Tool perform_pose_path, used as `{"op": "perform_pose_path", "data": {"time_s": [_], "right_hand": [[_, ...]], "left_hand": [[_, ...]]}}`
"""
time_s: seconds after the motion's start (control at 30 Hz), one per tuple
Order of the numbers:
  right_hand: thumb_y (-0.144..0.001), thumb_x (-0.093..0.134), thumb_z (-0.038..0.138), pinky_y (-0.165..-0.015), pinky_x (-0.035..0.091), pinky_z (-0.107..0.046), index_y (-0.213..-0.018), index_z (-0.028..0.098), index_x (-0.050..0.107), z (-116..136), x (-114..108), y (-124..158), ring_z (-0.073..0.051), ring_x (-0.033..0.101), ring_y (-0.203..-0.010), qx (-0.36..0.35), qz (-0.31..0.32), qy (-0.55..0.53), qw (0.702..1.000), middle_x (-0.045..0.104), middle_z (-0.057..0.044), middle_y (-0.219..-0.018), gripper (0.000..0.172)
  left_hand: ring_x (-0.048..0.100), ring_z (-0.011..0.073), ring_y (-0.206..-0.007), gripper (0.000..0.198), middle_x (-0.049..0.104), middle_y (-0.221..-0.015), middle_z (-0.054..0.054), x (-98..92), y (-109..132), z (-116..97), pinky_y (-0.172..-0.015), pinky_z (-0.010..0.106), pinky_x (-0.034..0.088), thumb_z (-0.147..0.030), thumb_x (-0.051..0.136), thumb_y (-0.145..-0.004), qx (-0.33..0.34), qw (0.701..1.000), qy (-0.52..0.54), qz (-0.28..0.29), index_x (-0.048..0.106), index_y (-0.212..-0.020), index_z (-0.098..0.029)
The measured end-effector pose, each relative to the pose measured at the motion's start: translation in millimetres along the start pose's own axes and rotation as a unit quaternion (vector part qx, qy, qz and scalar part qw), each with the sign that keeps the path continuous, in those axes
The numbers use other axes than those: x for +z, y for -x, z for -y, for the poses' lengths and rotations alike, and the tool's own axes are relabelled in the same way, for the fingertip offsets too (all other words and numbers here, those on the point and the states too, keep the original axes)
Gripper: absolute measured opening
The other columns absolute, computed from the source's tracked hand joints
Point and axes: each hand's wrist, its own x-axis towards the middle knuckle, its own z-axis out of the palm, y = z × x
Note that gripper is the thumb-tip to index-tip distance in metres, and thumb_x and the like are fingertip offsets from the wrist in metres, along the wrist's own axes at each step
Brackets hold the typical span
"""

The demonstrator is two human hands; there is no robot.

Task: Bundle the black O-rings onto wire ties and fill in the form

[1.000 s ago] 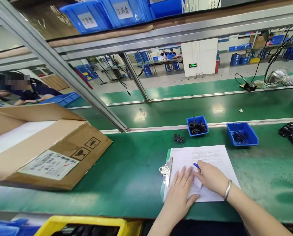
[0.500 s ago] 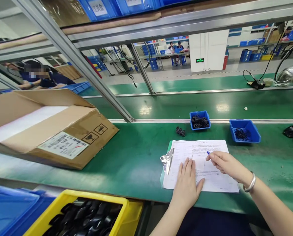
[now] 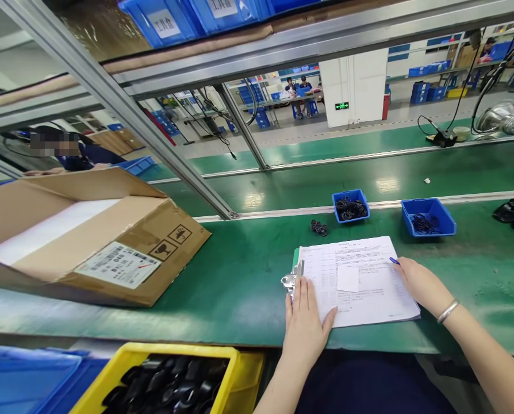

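Factory benches run off behind a green counter (image 3: 222, 307), seen through a frame of aluminium bars (image 3: 110, 100) with blue bins (image 3: 164, 23) along its top. On the counter, a clipboard (image 3: 295, 259) lies between the two hands, its papers (image 3: 360, 305) running long side left to right, with a steel clip (image 3: 292, 280) at the left end. The left hand (image 3: 305, 328) is nearer that clip, lying flat and open on the papers' near left corner. The right hand (image 3: 421, 284) rests at the papers' right edge, fingers curled narrowly round a blue pen (image 3: 394, 260), of which only a short end shows. A small white slip (image 3: 348, 279) sits on the top sheet between them. Beyond the papers stand a blue tray (image 3: 351, 206) and a second blue tray (image 3: 428, 217), both holding black rubber rings, with a small heap of rings (image 3: 319, 227) just beside the first. An open cardboard box (image 3: 110, 241) sits to the left, and a yellow crate (image 3: 166, 352) of black moulded parts sits below the counter's near edge.
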Motion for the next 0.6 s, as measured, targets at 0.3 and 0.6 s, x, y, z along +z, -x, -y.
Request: {"op": "perform_pose_path", "data": {"time_s": [0.3,0.6], "right_hand": [[-0.101,0.041,0.035,-0.061,0.044,-0.025,-0.086,0.02,0.068,64,-34,35,-0.018,0.066,-0.063,-0.237,0.175,-0.125,0.947,0.072,-0.003,-0.071,0.034],[-0.092,0.059,0.045,-0.053,0.025,-0.029,-0.072,0.018,0.064,76,-16,47,-0.018,0.055,-0.056,-0.279,0.144,-0.05,0.948,0.066,-0.004,-0.064,0.034]], "left_hand": [[0.05,0.0313,-0.133,0.061,0.05,-0.144,0.024,-45.8,7,-45,-0.102,0.046,0.049,-0.025,0.045,-0.099,0.108,0.987,0.094,-0.073,0.019,-0.152,-0.008],[0.065,0.0223,-0.057,0.028,0.067,-0.075,0.006,-53.4,16,-56,-0.05,0.033,0.052,-0.003,0.04,-0.092,0.208,0.971,0.114,-0.025,0.057,-0.112,-0.012]]}}
